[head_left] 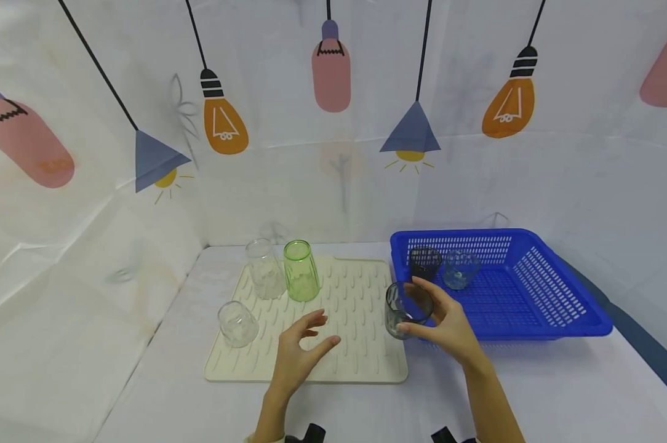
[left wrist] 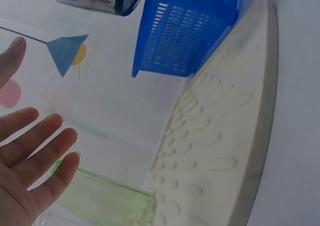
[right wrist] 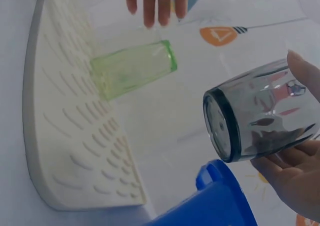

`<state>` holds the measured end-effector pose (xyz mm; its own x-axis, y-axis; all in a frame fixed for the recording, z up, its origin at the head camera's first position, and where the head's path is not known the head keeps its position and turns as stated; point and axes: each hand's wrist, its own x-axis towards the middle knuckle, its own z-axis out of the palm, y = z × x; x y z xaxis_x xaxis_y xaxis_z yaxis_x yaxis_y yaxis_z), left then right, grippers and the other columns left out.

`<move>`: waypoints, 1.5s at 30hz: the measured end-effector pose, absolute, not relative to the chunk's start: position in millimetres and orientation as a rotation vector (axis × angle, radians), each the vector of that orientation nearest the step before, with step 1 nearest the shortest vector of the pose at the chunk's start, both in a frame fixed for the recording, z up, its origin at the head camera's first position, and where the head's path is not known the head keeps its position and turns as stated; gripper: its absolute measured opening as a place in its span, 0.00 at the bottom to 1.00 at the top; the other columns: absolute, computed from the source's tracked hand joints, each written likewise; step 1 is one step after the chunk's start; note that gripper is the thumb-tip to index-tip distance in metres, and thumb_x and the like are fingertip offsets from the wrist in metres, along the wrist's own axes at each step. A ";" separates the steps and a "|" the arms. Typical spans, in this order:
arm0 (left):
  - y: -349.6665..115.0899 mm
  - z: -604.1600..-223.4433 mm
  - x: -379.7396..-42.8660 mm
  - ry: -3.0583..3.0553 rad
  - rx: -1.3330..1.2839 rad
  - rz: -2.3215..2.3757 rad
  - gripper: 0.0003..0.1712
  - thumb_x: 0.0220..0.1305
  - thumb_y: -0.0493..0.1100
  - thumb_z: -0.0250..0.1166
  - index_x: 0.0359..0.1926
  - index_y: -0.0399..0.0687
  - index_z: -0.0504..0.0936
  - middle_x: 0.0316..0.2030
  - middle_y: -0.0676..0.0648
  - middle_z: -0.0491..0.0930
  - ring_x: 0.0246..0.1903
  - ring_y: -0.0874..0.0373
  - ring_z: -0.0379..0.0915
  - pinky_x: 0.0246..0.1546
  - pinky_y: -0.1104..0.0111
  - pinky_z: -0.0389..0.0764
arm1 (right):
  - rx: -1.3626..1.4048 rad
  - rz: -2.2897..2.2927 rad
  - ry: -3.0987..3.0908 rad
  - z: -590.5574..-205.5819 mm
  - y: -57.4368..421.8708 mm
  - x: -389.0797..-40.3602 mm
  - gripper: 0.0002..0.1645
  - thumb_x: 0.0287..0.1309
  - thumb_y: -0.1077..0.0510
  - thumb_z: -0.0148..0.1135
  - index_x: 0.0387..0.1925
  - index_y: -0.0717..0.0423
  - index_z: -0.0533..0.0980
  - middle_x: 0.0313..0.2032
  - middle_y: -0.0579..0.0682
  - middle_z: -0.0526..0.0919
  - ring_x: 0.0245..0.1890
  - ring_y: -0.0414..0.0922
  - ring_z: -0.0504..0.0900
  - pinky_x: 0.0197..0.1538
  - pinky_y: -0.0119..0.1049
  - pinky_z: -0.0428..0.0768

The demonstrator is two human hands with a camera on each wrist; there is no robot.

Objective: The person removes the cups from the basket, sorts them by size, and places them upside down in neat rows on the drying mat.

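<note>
A grey-tinted glass tumbler (head_left: 395,311) is held in my right hand (head_left: 452,326), between thumb and fingers, above the right edge of a cream drying mat (head_left: 361,351). In the right wrist view the tumbler (right wrist: 260,116) is lifted clear of the mat, its thick base toward the mat side. My left hand (head_left: 300,352) hovers over the mat's front part, fingers loosely bent, holding nothing. On the mat's left side stand a tall clear glass (head_left: 267,277), a green glass (head_left: 302,274) and a short clear glass (head_left: 237,326).
A blue plastic basket (head_left: 533,332) with slotted walls stands right of the mat. Inside it, at the left, are a dark glass (head_left: 424,263) and a pale bluish glass (head_left: 461,269). A white sheet printed with lamps (head_left: 333,184) hangs behind the table.
</note>
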<state>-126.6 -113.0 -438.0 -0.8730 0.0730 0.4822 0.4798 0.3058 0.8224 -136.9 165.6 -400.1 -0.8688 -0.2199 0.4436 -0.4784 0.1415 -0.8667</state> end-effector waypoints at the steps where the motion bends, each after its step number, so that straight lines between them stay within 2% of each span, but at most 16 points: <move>1: -110.5 -437.3 -126.4 -2.222 -0.508 -1.592 0.27 0.49 0.40 0.74 0.52 0.43 0.79 0.43 0.49 0.83 0.43 0.49 0.80 0.41 0.60 0.81 | 0.697 1.809 -2.203 -401.1 163.8 -137.1 0.48 0.40 0.73 0.72 0.64 0.72 0.58 0.57 0.71 0.69 0.57 0.30 0.72 0.59 0.22 0.68; 5: -100.6 -432.0 -124.5 -2.217 -0.549 -1.592 0.27 0.48 0.37 0.74 0.52 0.40 0.78 0.43 0.46 0.83 0.43 0.49 0.80 0.40 0.58 0.82 | 0.749 1.834 -2.184 -404.5 156.4 -137.6 0.48 0.40 0.73 0.72 0.64 0.72 0.59 0.55 0.73 0.69 0.57 0.33 0.73 0.59 0.24 0.69; 8: -93.7 -424.2 -122.3 -2.212 -0.592 -1.598 0.28 0.47 0.33 0.73 0.52 0.34 0.77 0.43 0.41 0.83 0.43 0.44 0.79 0.40 0.55 0.81 | 0.774 1.839 -2.170 -405.8 151.4 -137.7 0.48 0.39 0.74 0.72 0.63 0.72 0.59 0.55 0.73 0.70 0.57 0.35 0.73 0.60 0.25 0.69; 13: -86.2 -416.2 -121.1 -2.210 -0.633 -1.618 0.29 0.47 0.32 0.73 0.52 0.30 0.76 0.45 0.37 0.82 0.45 0.40 0.78 0.40 0.54 0.81 | 0.775 1.888 -2.162 -405.4 143.2 -137.6 0.48 0.39 0.73 0.72 0.63 0.74 0.59 0.57 0.68 0.70 0.58 0.37 0.73 0.60 0.26 0.69; 18: -83.0 -422.3 -126.3 -2.202 -0.664 -1.625 0.30 0.48 0.35 0.73 0.54 0.37 0.76 0.46 0.42 0.82 0.46 0.47 0.78 0.41 0.59 0.81 | 0.773 1.912 -2.163 -406.5 135.4 -136.2 0.48 0.38 0.72 0.73 0.62 0.74 0.59 0.57 0.68 0.70 0.58 0.37 0.73 0.60 0.25 0.69; 22: -80.4 -424.4 -129.9 -2.163 -0.724 -1.648 0.30 0.51 0.38 0.72 0.56 0.38 0.75 0.48 0.43 0.81 0.46 0.49 0.78 0.42 0.61 0.81 | 0.793 1.935 -2.149 -409.1 130.1 -134.8 0.49 0.39 0.72 0.73 0.63 0.75 0.58 0.57 0.71 0.69 0.58 0.37 0.72 0.60 0.26 0.69; 30: -72.3 -416.8 -129.9 -2.214 -0.813 -1.670 0.37 0.53 0.46 0.72 0.61 0.36 0.70 0.54 0.41 0.76 0.50 0.48 0.75 0.44 0.58 0.80 | 0.849 1.910 -2.138 -413.9 121.1 -133.7 0.46 0.41 0.72 0.72 0.62 0.75 0.59 0.55 0.73 0.70 0.57 0.38 0.73 0.59 0.26 0.71; 35: -66.0 -411.9 -128.8 -2.280 -0.806 -1.623 0.41 0.53 0.50 0.71 0.63 0.34 0.67 0.56 0.40 0.75 0.52 0.48 0.74 0.43 0.60 0.80 | 0.838 1.837 -2.147 -415.9 117.4 -133.2 0.45 0.41 0.73 0.72 0.61 0.74 0.61 0.55 0.72 0.72 0.57 0.45 0.74 0.58 0.28 0.72; 39: -62.5 -410.0 -128.7 -2.311 -0.778 -1.601 0.43 0.50 0.49 0.72 0.62 0.30 0.66 0.54 0.38 0.76 0.51 0.49 0.75 0.43 0.62 0.79 | 0.783 1.762 -2.170 -417.6 114.0 -130.6 0.45 0.39 0.73 0.72 0.61 0.72 0.63 0.54 0.69 0.74 0.56 0.53 0.74 0.58 0.33 0.74; 45: -59.5 -406.9 -128.7 -2.370 -0.717 -1.497 0.47 0.45 0.52 0.74 0.61 0.28 0.66 0.50 0.37 0.77 0.46 0.48 0.76 0.43 0.60 0.81 | 0.722 1.631 -2.214 -419.7 105.2 -126.8 0.48 0.35 0.72 0.74 0.61 0.69 0.64 0.53 0.65 0.76 0.51 0.58 0.76 0.55 0.50 0.75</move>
